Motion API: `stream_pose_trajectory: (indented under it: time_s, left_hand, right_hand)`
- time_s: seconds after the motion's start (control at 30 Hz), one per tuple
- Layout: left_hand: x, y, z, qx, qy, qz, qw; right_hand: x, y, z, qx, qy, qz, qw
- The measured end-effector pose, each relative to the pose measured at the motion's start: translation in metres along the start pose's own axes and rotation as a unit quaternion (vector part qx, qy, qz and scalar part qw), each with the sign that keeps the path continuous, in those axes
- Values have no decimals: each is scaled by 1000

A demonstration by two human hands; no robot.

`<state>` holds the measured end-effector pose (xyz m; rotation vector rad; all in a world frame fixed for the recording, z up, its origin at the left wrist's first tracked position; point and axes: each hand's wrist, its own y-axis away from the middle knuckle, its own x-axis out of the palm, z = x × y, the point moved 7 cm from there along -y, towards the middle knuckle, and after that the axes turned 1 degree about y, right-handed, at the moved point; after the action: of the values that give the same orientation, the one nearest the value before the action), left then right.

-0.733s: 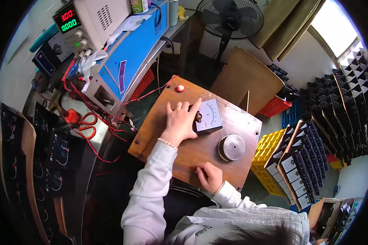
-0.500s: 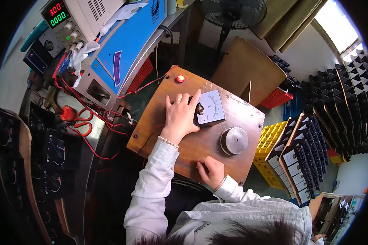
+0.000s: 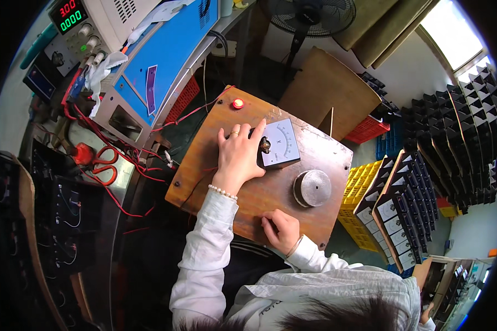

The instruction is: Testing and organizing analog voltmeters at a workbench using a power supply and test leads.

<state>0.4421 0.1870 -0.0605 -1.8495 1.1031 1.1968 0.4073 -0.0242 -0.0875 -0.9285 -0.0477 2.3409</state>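
Observation:
An analog panel meter (image 3: 280, 144) with a white scale face and black base lies on the wooden board (image 3: 248, 204), its brass-coloured inner parts exposed. My left hand (image 3: 238, 156) holds the meter by its left side, thumb at the near corner and fingers along the far side. My right hand (image 3: 282, 230) rests curled at the board's near edge, apart from the meter; whether anything is inside its fingers is hidden. To the right of the meter sits a round metal weight (image 3: 313, 188). A red indicator lamp (image 3: 237, 103) glows at the board's far left corner.
A power supply (image 3: 74, 25) with a lit display stands at far left, beside a blue-topped cabinet (image 3: 165, 52). Red leads (image 3: 106, 164) trail along the left bench. Yellow crates (image 3: 359, 207) and stacked meters (image 3: 406, 212) are on the right, a fan (image 3: 309, 16) behind.
The whole view has shifted slightly, so everything appears a little further left. My hands and the meter keep nearly the same places on the board.

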Motion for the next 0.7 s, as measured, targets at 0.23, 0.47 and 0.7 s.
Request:
stream_pose_trajectory:
  time_s: [0.23,0.47,0.7]
  left_hand:
    - [-14,6,-8,36,6,-62,997]
    - [-52,163,-34,-51,106,-276,954]
    - [-114,371,-1,-240,180,-436,849]
  right_hand:
    - [1,9,-20,47,-61,-2,997]
    - [35,7,-17,40,-251,29,967]
    - [126,-18,115,4,-379,253,890]
